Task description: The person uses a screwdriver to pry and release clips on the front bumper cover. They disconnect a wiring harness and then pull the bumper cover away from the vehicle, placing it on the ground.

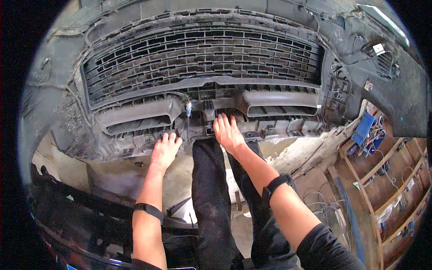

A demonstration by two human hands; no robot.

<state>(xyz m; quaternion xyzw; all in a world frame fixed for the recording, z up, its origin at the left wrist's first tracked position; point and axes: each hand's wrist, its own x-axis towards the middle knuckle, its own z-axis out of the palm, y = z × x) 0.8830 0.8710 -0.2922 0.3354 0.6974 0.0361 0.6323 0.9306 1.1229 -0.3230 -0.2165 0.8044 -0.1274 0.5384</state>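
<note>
A large dark grey car bumper (279,100) spans the view, its ribbed, dusty inner side toward me. Set into its upper middle is a wide slatted grille (202,56). My left hand (166,150) grips the near edge left of centre, fingertips over the lip and thumb side hidden. Closer to the middle, my right hand (228,134) reaches farther in, its fingers bent over the same edge beside a small black bracket (208,109). A cable with a blue-and-white connector (189,109) hangs between the two hands.
My black-trousered legs (209,184) are below the bumper's edge. A wooden shelf frame (366,198) stands at right, with a blue box (363,128) of tools and wires on top. Loose wires (321,202) lie near it. A glossy dark panel (85,225) fills the lower left.
</note>
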